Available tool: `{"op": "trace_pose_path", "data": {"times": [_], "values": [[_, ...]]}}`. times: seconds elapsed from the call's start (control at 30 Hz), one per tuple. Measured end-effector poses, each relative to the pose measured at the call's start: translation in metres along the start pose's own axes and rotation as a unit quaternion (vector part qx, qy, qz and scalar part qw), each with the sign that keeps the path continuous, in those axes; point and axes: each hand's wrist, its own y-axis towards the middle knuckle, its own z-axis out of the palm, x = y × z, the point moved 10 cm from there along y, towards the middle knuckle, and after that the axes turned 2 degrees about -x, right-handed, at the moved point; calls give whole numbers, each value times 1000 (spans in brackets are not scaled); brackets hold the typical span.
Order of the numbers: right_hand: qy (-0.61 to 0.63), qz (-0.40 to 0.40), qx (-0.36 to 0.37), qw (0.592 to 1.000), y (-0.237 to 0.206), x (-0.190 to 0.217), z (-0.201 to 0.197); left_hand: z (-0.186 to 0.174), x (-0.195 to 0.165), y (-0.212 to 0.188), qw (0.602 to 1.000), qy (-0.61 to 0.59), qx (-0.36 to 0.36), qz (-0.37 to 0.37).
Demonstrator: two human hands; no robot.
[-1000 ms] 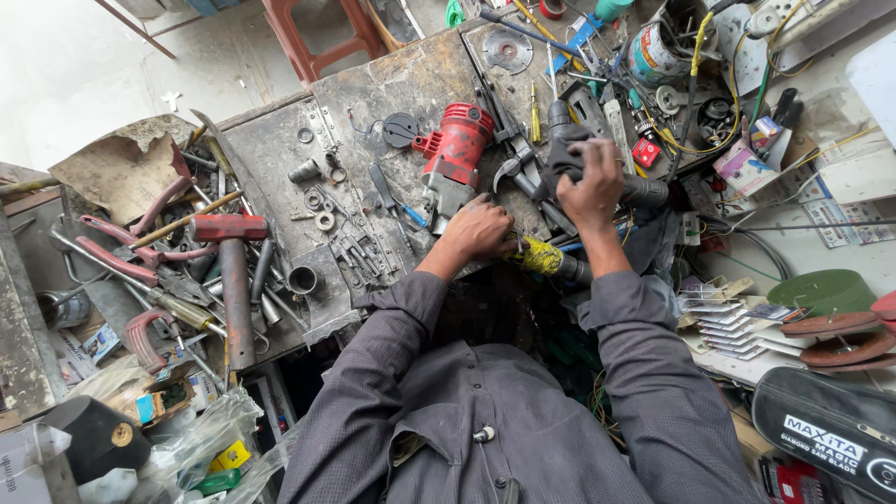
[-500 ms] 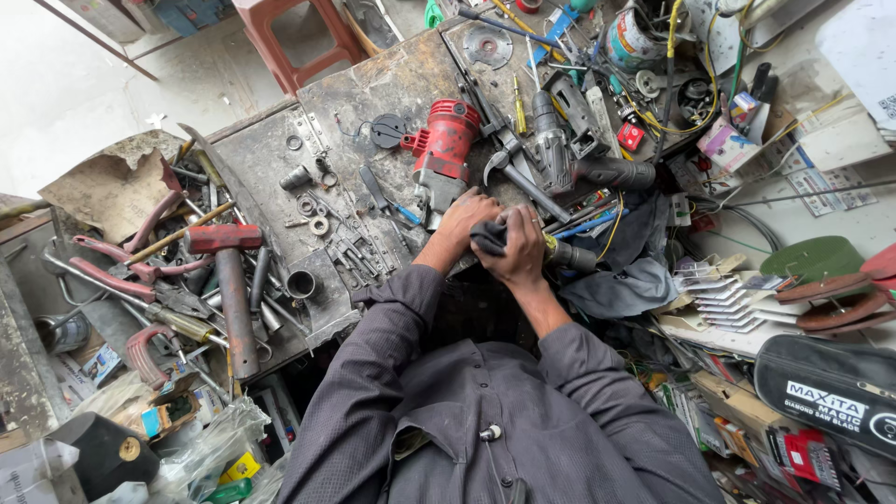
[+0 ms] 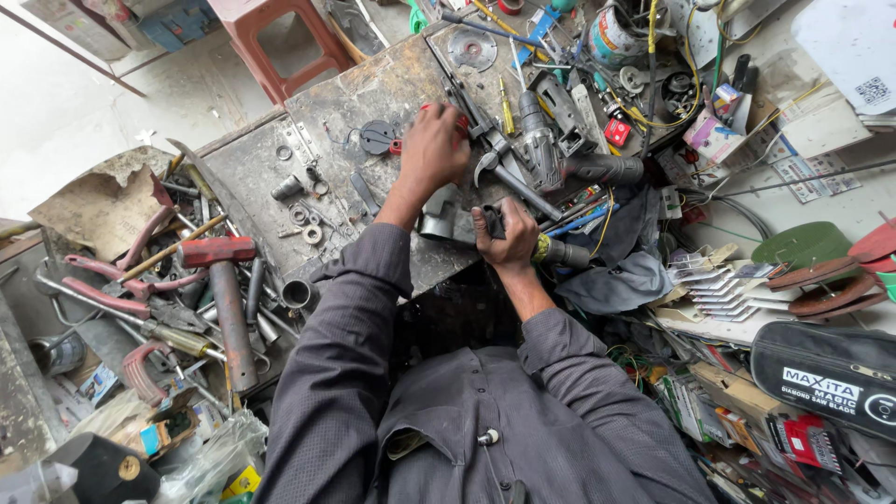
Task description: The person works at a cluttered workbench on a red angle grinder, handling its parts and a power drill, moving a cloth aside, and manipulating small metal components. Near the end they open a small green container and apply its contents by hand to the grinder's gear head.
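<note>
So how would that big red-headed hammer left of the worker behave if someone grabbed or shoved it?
The hammer looks head-heavy: a thick red metal head on a long rusty shaft. It probably stays stiff and would not roll, since the head lies flat. Shoving it would likely drag the pliers and pipes lying against it.

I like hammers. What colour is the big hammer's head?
Red, on the hammer; head view.
</note>
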Motion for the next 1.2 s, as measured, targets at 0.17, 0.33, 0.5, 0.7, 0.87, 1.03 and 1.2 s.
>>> {"op": "trace_pose_path", "data": {"times": [0.17,0.33,0.5,0.7,0.87,1.03,1.2], "values": [[-9,18,-3,1000,11,5,1,15,24,18,988,43,-9,-150],[-34,68,4,997,24,-4,11,52,40,26,985,78,27,-154],[-80,140,31,986,41,-26,28,62,49,32,989,80,23,-118],[-172,199,88,961,92,-90,76,56,52,42,990,69,26,-120],[-173,178,132,960,107,-123,126,57,60,58,990,64,22,-126],[-159,158,117,967,100,-127,128,55,58,56,988,41,37,-148],[-148,149,88,974,91,-115,103,46,49,39,980,-17,25,-196]]}}
